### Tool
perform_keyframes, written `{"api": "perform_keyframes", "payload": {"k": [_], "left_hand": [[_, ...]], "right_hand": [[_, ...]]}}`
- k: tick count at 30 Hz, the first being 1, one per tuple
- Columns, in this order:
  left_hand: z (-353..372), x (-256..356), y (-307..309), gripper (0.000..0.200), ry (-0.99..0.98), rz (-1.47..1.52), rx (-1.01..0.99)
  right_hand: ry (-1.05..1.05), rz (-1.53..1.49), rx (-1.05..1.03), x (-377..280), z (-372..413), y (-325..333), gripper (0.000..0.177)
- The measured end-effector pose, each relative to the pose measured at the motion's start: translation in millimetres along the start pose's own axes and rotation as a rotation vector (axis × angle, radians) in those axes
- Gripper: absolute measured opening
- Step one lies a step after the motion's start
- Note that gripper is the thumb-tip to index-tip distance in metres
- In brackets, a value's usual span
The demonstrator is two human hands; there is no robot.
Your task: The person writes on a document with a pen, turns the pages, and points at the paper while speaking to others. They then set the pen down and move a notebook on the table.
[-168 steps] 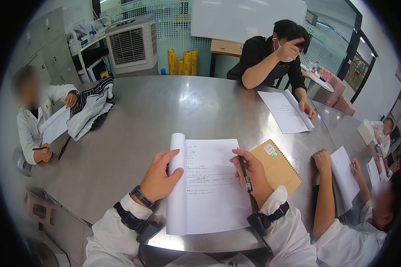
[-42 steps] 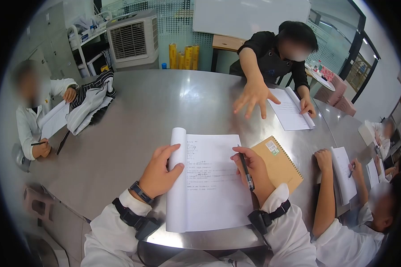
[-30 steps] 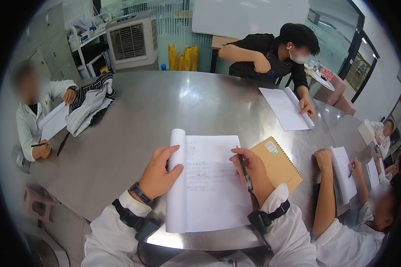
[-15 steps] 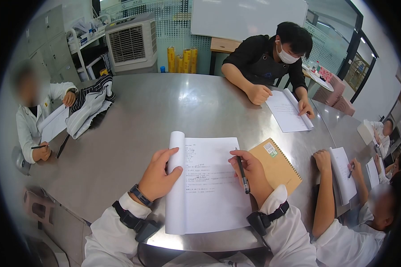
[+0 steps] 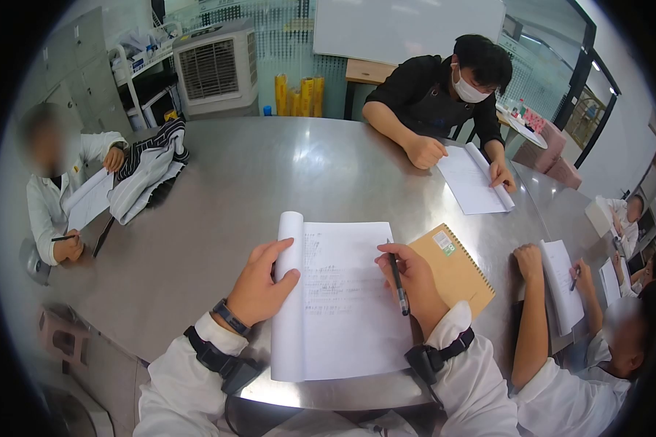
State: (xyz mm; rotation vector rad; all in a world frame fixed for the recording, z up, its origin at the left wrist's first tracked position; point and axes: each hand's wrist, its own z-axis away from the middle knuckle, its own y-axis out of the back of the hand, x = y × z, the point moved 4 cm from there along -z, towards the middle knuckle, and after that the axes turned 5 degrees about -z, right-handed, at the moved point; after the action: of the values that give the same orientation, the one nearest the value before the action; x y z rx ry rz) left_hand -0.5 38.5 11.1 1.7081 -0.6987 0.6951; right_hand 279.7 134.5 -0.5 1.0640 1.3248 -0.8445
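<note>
A stack of printed paper (image 5: 353,335) lies on the metal table in front of me, its left side rolled over into a tube. My left hand (image 5: 262,284) grips that rolled part, thumb and fingers pressed round it. In my right hand (image 5: 417,280) is a black pen (image 5: 399,288), slanting across the fingers over the right edge of the sheet. Small lines of print and a few handwritten marks show on the page, too blurred to read. A brown spiral notebook (image 5: 455,269) lies just right of the paper, partly behind my right hand.
The metal table (image 5: 270,175) curves around me. A masked person (image 5: 444,102) sits across with rolled papers (image 5: 474,178). Another person at left has papers and a striped cloth (image 5: 149,171). People at right hold papers (image 5: 561,284). An air cooler (image 5: 215,69) stands behind.
</note>
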Motion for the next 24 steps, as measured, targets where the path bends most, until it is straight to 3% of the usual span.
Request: {"api": "perform_keyframes", "payload": {"k": [24], "left_hand": [[0.1, -2.5, -0.5, 0.057, -0.007, -0.008, 0.012]], "right_hand": [[0.003, 0.015, -0.005, 4.0, -0.8, 0.2, 0.029]]}}
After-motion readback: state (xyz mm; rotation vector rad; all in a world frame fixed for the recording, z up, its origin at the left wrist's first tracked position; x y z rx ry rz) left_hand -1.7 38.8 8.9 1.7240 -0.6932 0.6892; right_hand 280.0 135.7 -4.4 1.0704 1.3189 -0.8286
